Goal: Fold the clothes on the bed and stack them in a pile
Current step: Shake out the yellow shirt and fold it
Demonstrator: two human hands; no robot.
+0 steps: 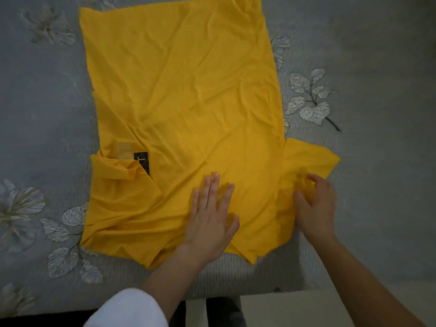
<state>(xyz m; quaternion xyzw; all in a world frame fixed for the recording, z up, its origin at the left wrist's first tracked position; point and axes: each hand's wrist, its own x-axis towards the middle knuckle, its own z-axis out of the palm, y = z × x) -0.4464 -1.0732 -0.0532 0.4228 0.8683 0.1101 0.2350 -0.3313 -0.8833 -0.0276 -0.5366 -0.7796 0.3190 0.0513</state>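
A yellow T-shirt (184,102) lies spread flat on the bed, its hem at the far end and its shoulders toward me. A black label (142,161) shows at its left side, where the left sleeve is folded in. My left hand (210,215) presses flat on the shirt's near middle with straight fingers. My right hand (315,206) lies on the fabric at the base of the right sleeve (313,156), its fingers curled into the bunched cloth. That sleeve sticks out to the right.
The bed is covered by a grey bedspread (365,67) with pale flower and leaf prints (309,100). The bed's near edge (236,291) runs just below the shirt, with floor beyond it. No other clothes are in view.
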